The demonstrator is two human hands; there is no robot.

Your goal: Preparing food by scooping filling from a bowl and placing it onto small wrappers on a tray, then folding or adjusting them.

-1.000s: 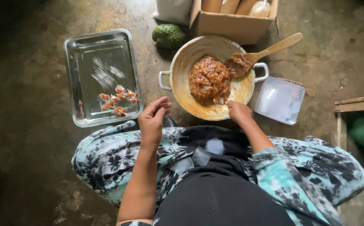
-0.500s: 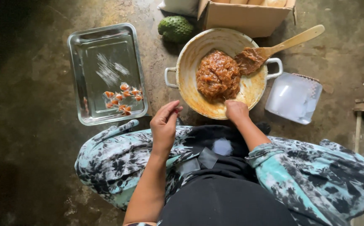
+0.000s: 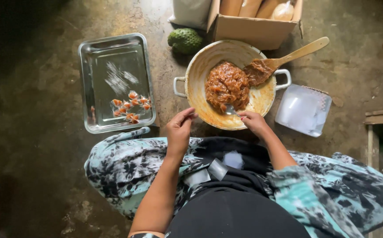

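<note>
Dipping a small metal spoon [image 3: 230,110] into the brown paste [image 3: 226,86], the right hand [image 3: 254,122] pinches its handle at the near rim of the two-handled pan [image 3: 200,66]. Left hand [image 3: 179,131] hovers just left of that rim, fingers loosely curled, empty. Wooden spatula [image 3: 295,53] rests across the pan's far-right edge. Steel tray [image 3: 99,53] with wrapped pieces [image 3: 131,105] lies left of the pan.
</note>
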